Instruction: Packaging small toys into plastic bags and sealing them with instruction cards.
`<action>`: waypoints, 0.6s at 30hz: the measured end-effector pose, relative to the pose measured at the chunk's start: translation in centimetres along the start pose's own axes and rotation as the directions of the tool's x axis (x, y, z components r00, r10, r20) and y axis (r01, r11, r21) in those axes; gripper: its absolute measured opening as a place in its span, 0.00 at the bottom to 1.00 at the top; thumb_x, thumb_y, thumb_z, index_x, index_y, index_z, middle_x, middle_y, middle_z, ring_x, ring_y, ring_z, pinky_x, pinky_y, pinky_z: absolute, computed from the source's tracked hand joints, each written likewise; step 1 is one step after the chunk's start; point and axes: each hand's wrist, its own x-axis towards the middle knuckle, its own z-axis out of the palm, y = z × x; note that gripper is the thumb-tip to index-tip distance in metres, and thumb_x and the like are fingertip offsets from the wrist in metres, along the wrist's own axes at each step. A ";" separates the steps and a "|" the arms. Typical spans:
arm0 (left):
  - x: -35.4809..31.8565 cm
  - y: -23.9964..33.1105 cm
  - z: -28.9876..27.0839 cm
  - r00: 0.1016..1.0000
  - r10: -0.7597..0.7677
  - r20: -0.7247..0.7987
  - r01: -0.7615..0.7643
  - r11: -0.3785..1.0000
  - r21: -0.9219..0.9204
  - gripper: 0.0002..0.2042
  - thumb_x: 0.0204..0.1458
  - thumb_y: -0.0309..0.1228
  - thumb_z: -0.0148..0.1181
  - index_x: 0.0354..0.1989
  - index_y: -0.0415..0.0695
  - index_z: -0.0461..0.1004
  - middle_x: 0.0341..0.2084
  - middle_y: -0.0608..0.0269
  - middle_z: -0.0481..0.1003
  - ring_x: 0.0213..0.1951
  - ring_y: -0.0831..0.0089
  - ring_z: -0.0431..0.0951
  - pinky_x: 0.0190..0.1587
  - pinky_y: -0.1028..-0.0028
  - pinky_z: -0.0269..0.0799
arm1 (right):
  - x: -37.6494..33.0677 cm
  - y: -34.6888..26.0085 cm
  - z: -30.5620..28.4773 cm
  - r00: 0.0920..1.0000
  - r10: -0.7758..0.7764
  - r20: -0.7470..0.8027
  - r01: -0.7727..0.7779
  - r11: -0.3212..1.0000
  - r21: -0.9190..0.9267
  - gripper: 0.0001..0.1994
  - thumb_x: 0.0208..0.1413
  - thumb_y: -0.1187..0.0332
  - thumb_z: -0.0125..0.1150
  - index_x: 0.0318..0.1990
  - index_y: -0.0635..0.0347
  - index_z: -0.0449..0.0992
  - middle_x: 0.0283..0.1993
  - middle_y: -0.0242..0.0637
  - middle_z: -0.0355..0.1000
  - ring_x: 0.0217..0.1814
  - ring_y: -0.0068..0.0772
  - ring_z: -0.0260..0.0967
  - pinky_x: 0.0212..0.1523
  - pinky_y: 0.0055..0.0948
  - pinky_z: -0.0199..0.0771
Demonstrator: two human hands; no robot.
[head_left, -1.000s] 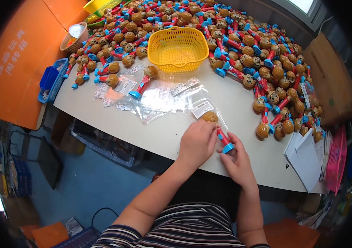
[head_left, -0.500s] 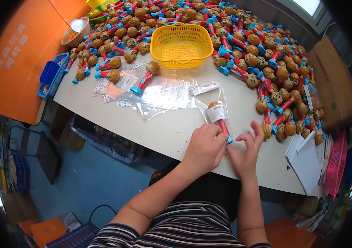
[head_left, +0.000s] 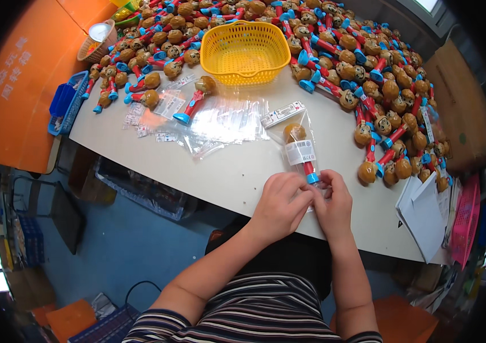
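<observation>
A toy with a round brown head, red stem and blue base lies inside a clear plastic bag, a white label around its middle. The bag's printed header points away from me. My left hand is closed at the bag's near end, just below the blue base, thumb and fingers pressed together. Beside it, my right hand pinches the same end from the right, its fingertips meeting the left hand's. The exact grip on the film is partly hidden by the fingers.
Flat clear bags are spread at the left, with one loose toy on them. Behind stands a yellow basket. A large heap of similar toys curves round the back and right. White papers lie at the right edge.
My right hand has gone from spread fingers to a pinch at the bag's near end. The left hand stays there, and the bagged toy now lies more plainly in view.
</observation>
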 end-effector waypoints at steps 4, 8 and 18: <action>0.7 1.2 -0.8 0.977 -0.190 -0.093 0.189 0.982 -0.015 0.25 0.43 0.28 0.71 0.52 0.43 0.72 0.49 0.49 0.68 0.48 0.50 0.71 0.55 0.55 0.65 | -0.1 -0.6 -0.8 0.993 0.114 0.039 -0.119 0.975 0.187 0.13 0.54 0.74 0.67 0.46 0.65 0.75 0.35 0.40 0.76 0.30 0.29 0.74 0.32 0.26 0.74; -0.2 1.0 -1.6 0.751 -0.660 0.034 0.645 0.721 -0.254 0.38 0.48 0.30 0.71 0.65 0.36 0.55 0.52 0.44 0.67 0.48 0.63 0.74 0.49 0.68 0.74 | -1.0 -0.9 -2.7 0.977 0.190 0.100 -0.200 0.974 0.107 0.11 0.56 0.75 0.65 0.45 0.66 0.76 0.34 0.37 0.77 0.31 0.22 0.73 0.36 0.22 0.75; 0.2 -0.1 -0.9 0.494 -0.652 0.575 0.812 0.110 -0.574 0.10 0.60 0.29 0.60 0.37 0.31 0.74 0.34 0.55 0.79 0.35 0.75 0.81 0.41 0.79 0.79 | -2.1 -2.3 -3.4 0.942 -0.320 0.101 0.328 0.942 -0.066 0.09 0.46 0.75 0.70 0.36 0.63 0.79 0.36 0.40 0.73 0.40 0.42 0.71 0.38 0.33 0.74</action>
